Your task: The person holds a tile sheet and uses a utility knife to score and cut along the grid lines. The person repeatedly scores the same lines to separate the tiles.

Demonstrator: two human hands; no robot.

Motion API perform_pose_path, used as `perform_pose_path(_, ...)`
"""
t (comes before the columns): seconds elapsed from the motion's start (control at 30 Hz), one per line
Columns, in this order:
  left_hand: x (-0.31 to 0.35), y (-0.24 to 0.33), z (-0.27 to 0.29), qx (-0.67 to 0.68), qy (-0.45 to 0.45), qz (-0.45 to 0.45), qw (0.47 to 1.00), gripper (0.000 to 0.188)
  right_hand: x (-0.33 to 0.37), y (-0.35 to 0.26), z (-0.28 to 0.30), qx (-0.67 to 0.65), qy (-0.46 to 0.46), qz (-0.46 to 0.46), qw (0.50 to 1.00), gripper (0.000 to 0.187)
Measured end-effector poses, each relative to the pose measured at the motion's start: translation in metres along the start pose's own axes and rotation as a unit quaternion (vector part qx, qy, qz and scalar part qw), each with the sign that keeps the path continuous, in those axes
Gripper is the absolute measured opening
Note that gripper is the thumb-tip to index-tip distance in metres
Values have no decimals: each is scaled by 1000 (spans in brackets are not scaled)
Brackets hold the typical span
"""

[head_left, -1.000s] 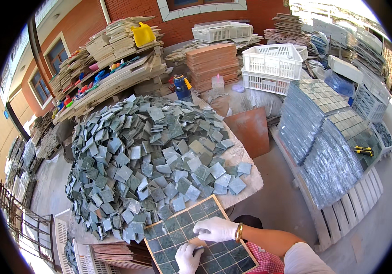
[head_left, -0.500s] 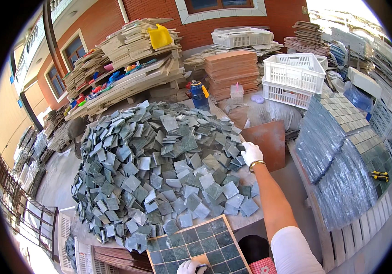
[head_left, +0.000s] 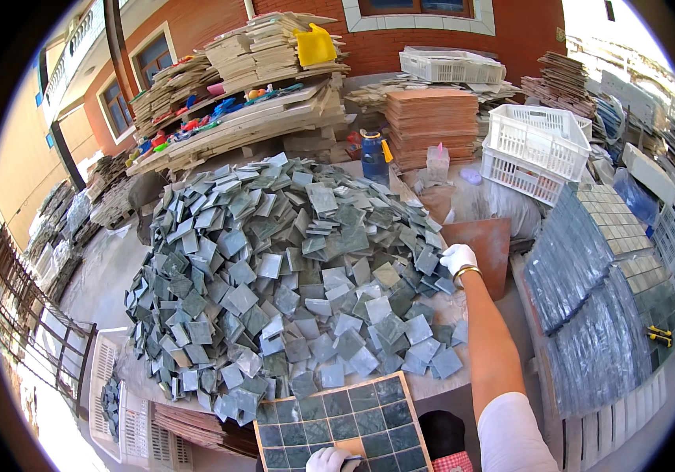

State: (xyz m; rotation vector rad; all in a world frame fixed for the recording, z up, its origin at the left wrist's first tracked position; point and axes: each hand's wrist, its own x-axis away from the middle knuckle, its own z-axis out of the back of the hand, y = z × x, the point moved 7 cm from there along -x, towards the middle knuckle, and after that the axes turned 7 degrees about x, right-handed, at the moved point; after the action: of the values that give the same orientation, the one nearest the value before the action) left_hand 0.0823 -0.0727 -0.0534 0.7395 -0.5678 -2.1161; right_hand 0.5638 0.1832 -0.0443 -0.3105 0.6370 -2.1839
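A large heap of square grey-green stone tiles (head_left: 274, 267) covers the table. At its right edge, my right hand (head_left: 458, 257) in a white glove reaches in among the tiles. Its fingers look bent together against them, and whatever they hold is hidden. At the bottom, my gloved left hand (head_left: 326, 459) is closed over a wooden grid board (head_left: 406, 385), with the dark edge of a tile (head_left: 351, 459) showing beside its fingers. Dark green tiles sit in rows on this board. One square next to the left hand shows bare, wood-coloured backing.
A blue bottle (head_left: 374, 157) stands behind the heap. A reddish-brown board (head_left: 483, 252) leans past my right hand. Plastic-wrapped tile sheets (head_left: 581, 315) lie on a pallet at right, with yellow-handled pliers (head_left: 659, 337) on them. White crates (head_left: 538, 134) stand behind; another crate (head_left: 101, 377) is at lower left.
The view has shifted, so most things sit further right in it. My right hand stays at the heap's right edge, and my left hand stays on the grid board.
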Motion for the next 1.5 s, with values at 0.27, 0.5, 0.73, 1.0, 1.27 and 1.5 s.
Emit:
perform_pose_path(0.27,-7,-1,-1,32,2,-24,999,17,51,-32,44,-230,-50,75,969,18)
perform_pose_path(0.5,1,-9,32,163,71,53,983,19,208,-113,42,-266,-222,185,920,18)
perform_pose_path(0.73,33,-69,32,527,262,247,770,30,324,-151,-10,-142,-314,320,882,20)
perform_pose_path(1.0,30,-73,26,594,257,242,723,36,399,-137,-63,-37,-320,436,840,22)
perform_pose_path(1.27,31,-77,25,619,245,217,714,47,435,-132,-63,48,-242,491,836,28)
perform_pose_path(1.5,27,-65,22,558,173,238,776,41,423,-117,-55,-71,-289,365,882,47)
